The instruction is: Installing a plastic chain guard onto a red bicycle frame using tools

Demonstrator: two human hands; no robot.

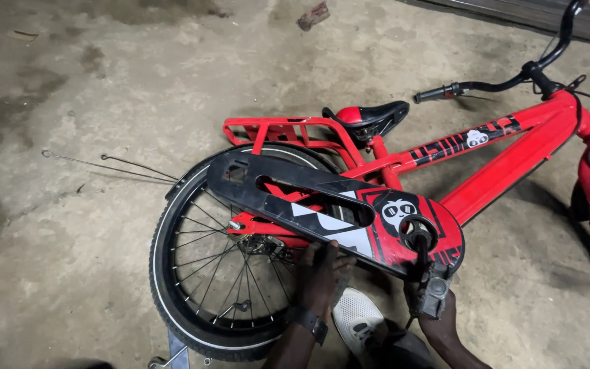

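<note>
Fingers of left hand (pixel 322 273) pressed flat under chain guard (pixel 336 215), seemingly steadying it; right hand (pixel 426 301) closed around pedal (pixel 434 292), holding crank still. Lying on its side on concrete floor (pixel 104 82), one red bicycle (pixel 486 157), which brings chain side up within reach. Counted left to right: two loose wires (pixel 104 164), one rear wheel (pixel 220 273), one rack (pixel 285 130), one saddle (pixel 370 116).

Dark wristwatch (pixel 306 320) on left wrist, white shoe (pixel 358 320)
</note>
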